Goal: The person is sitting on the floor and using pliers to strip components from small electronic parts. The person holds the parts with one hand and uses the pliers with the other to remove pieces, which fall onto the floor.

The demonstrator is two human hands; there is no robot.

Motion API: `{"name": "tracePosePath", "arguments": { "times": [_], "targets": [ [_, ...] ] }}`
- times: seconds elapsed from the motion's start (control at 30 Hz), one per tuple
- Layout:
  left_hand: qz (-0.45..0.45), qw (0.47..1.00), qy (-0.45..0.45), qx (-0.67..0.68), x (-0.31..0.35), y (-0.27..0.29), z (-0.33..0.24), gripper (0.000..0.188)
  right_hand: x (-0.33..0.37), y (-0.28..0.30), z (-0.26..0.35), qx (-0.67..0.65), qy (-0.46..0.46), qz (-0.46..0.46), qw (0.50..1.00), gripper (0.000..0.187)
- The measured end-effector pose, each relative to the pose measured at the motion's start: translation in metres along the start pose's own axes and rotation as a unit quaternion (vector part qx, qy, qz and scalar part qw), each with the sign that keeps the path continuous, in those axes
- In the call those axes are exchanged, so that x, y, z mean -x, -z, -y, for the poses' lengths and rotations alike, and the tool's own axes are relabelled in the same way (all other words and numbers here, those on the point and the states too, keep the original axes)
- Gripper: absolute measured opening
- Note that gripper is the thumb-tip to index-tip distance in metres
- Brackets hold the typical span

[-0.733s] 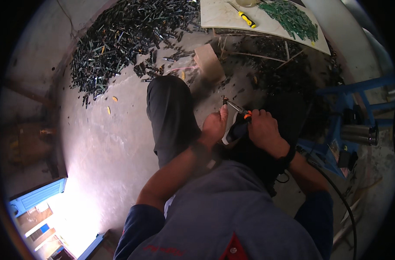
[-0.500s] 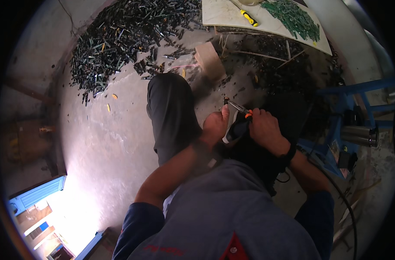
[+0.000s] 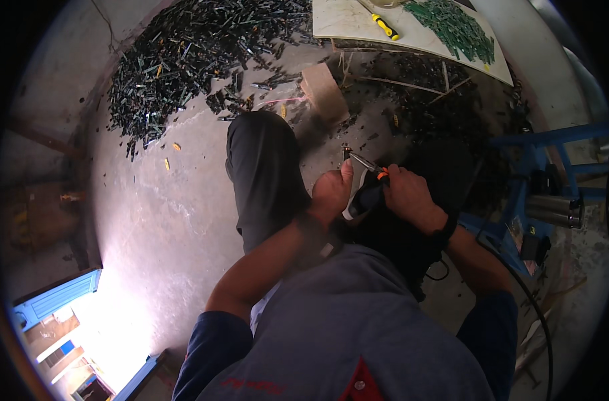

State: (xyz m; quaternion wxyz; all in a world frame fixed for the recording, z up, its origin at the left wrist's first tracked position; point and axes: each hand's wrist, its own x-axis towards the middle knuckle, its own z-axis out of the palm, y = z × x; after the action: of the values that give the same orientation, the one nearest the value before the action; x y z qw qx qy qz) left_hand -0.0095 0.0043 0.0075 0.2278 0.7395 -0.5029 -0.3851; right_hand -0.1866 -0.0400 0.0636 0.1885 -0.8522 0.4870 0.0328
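Note:
Between my knees, my left hand is closed with the thumb raised, pinching a small dark piece that sticks up past the thumb tip. My right hand is wrapped round pliers with orange on the handles. Their metal jaws point up and left and meet the small piece just above my left thumb. How the jaws sit on it is too small to make out. Most of the handles is hidden inside my right palm.
A large heap of dark strips covers the floor at the far left. A brown block stands ahead. On a pale board lie a yellow screwdriver and green strips. To the right is a blue frame beside a metal flask.
The small piece and the plier jaws have shifted very slightly upward and to the left. Both hands keep their grip, and the rest looks the same.

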Motion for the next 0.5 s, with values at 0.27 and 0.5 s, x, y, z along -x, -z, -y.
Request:
{"name": "tracePosePath", "arguments": {
  "times": [0.27,0.5],
  "targets": [
    [-0.018,0.996,-0.004,0.087,0.000,-0.001,0.001,0.069,-0.007,0.002,-0.007,-0.138,-0.001,0.058,0.989,0.019],
    [-0.008,0.992,0.009,0.129,-0.004,-0.005,0.007,0.069,-0.006,0.013,-0.001,-0.548,-0.147,0.285,0.773,0.022]
  ]
}}
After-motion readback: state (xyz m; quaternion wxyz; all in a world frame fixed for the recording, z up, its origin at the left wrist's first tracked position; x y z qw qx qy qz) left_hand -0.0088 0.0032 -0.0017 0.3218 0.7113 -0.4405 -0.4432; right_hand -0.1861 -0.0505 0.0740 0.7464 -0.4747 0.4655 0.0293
